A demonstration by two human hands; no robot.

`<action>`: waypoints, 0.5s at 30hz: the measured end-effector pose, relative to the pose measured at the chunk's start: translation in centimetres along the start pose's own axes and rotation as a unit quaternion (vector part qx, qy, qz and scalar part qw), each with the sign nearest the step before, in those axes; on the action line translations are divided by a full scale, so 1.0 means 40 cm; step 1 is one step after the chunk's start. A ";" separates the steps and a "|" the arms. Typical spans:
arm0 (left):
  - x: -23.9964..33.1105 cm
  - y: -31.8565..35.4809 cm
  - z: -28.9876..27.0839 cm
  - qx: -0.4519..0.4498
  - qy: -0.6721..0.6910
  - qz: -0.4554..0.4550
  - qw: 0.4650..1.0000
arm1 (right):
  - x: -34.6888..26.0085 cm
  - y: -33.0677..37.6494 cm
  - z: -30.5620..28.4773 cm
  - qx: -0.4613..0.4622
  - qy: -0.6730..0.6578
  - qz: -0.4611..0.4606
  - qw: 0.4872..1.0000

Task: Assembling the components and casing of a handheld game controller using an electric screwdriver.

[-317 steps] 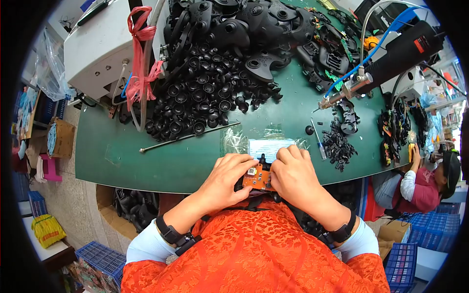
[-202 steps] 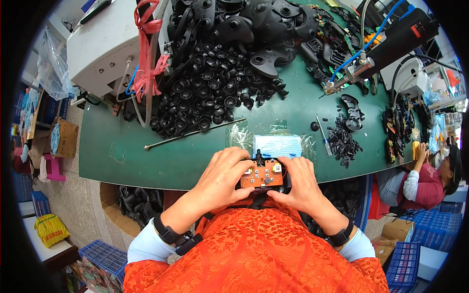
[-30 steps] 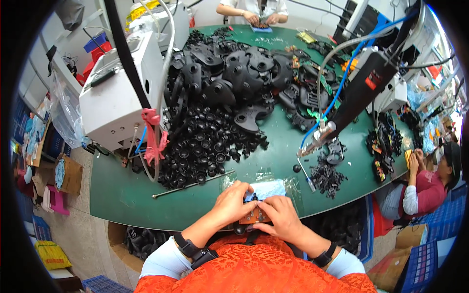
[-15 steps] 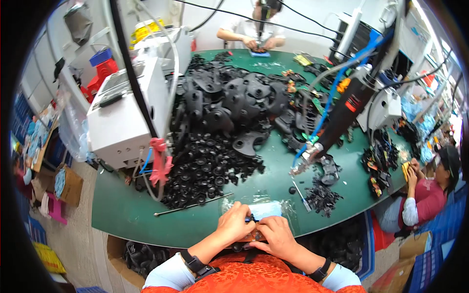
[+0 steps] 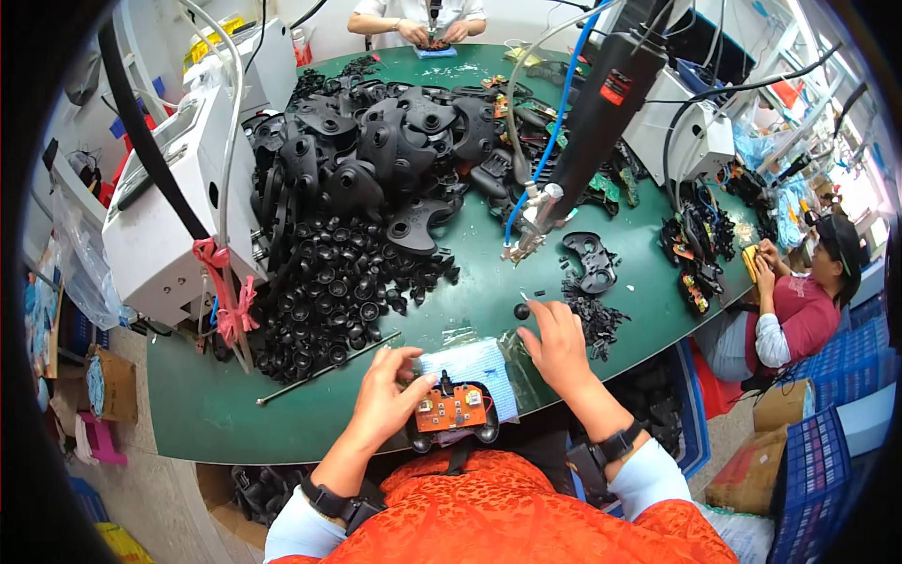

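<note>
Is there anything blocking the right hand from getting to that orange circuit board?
Nothing visible stands in the way. Between the right hand and the orange circuit board there is only part of the blue cloth and some clear plastic, both low on the table.

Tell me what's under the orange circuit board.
Under the orange circuit board is a black controller shell, its rounded ends showing past the lower edge. The board covers the shell's middle, which cannot be seen.

White wall is rising behind green surface; pale floor is showing at left; bright light is glowing far right.
</note>
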State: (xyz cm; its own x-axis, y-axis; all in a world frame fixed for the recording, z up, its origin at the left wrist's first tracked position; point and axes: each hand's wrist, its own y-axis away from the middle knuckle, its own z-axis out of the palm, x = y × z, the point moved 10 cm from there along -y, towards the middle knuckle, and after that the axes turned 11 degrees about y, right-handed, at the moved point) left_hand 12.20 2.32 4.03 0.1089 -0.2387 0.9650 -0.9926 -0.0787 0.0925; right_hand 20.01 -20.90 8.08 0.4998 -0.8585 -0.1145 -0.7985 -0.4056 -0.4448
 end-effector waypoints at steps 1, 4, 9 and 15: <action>-0.006 0.010 -0.011 0.006 0.008 0.004 1.000 | 0.012 -0.013 0.016 0.011 0.016 -0.008 1.000; -0.031 0.046 -0.027 0.011 0.035 0.003 0.999 | 0.079 -0.023 0.043 0.024 0.040 0.004 0.999; -0.092 0.098 -0.058 0.026 0.104 -0.048 0.993 | 0.292 -0.033 0.037 0.024 0.129 0.111 0.985; -0.129 0.094 -0.036 0.032 0.200 -0.045 0.978 | 0.396 -0.019 0.010 0.003 0.220 0.105 0.970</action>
State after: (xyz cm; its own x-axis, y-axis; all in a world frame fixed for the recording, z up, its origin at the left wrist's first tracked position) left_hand 7.81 4.67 -0.25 0.1540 0.1689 0.9735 -0.9730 -0.1456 0.1792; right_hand 28.64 -34.07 6.26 0.1346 -0.9732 0.1865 -0.8647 -0.2073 -0.4575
